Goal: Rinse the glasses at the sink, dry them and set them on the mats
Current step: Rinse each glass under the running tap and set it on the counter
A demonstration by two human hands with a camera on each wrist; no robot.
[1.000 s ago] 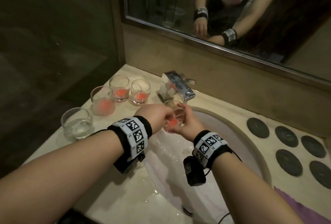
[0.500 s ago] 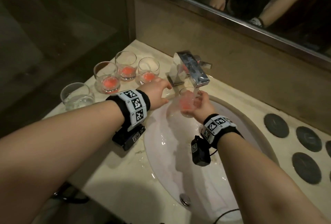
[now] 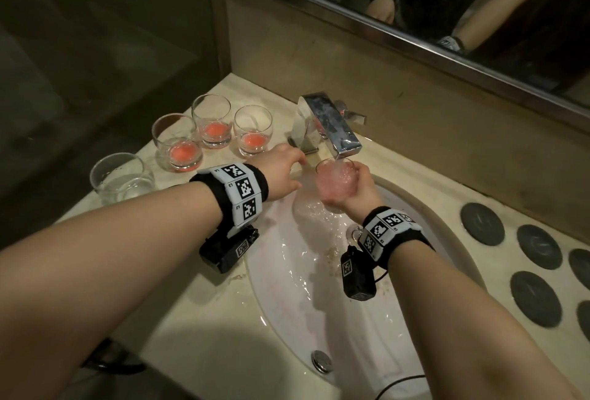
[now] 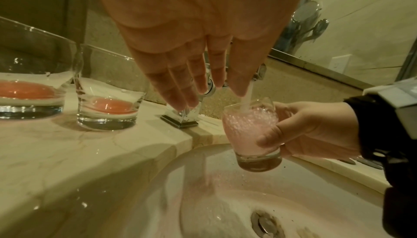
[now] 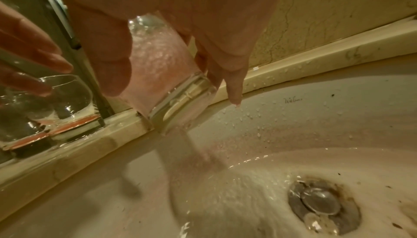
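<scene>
My right hand (image 3: 357, 188) grips a small glass (image 3: 333, 180) (image 4: 250, 131) (image 5: 158, 60) under the chrome tap (image 3: 332, 126). Water pours into it and the glass brims with pale pink foam. Pink water runs down into the white sink (image 3: 287, 275) (image 5: 282, 117). My left hand (image 3: 281, 169) (image 4: 192, 85) hovers with straight fingers over the counter edge just left of the tap base, holding nothing. Three glasses with red liquid (image 3: 177, 141) (image 3: 211, 121) (image 3: 253, 129) stand at the back left. A clear glass (image 3: 119, 177) stands nearer. Dark round mats (image 3: 482, 224) lie on the right.
The mirror (image 3: 447, 0) runs along the back wall above the counter (image 3: 204, 329). The drain plug (image 5: 320, 204) sits in the sink bottom. An overflow fitting (image 3: 321, 361) shows at the near rim. Several mats (image 3: 539, 246) (image 3: 534, 299) fill the right counter.
The glass moved from over the sink to under the spout, and water now fills it with pink foam. My left hand let go of the glass and drew left beside the tap.
</scene>
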